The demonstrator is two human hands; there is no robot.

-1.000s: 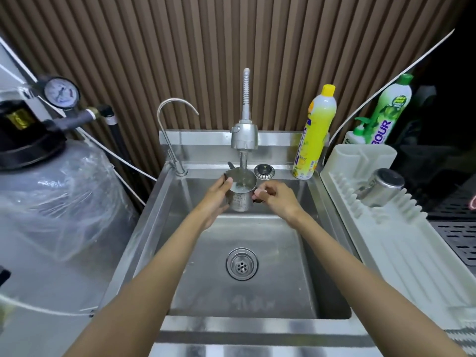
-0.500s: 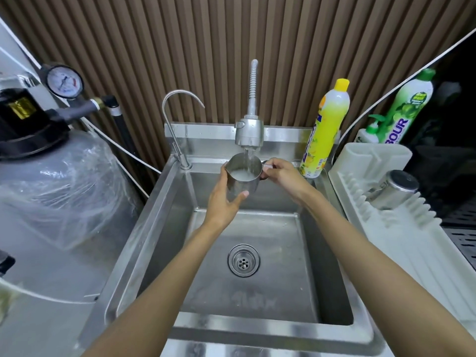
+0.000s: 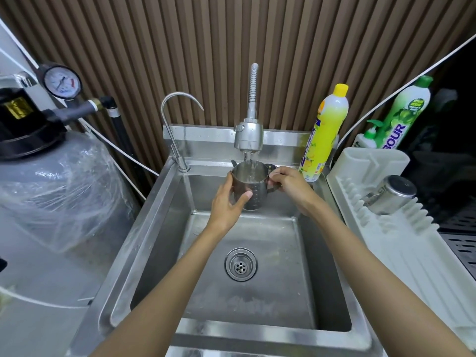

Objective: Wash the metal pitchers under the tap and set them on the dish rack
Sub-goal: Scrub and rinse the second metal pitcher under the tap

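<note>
A small metal pitcher [image 3: 253,184] is held upright over the sink [image 3: 273,256], right under the tap head [image 3: 248,136], and water runs into its mouth. My left hand [image 3: 229,202] wraps the pitcher's left side with the thumb across its front. My right hand [image 3: 288,185] grips the handle on the right. A second metal pitcher [image 3: 391,194] lies upside down on the white dish rack [image 3: 401,243] to the right of the sink.
A thin curved faucet [image 3: 177,124] stands at the sink's back left. A yellow detergent bottle [image 3: 325,132] and a green one [image 3: 407,112] stand at the back right. A wrapped grey tank [image 3: 56,181] with a pressure gauge [image 3: 61,81] fills the left. The drain [image 3: 240,264] is uncovered.
The pitcher has risen closer to the tap head and water now streams into it. My left hand slid lower around its body; my right hand stays on the handle.
</note>
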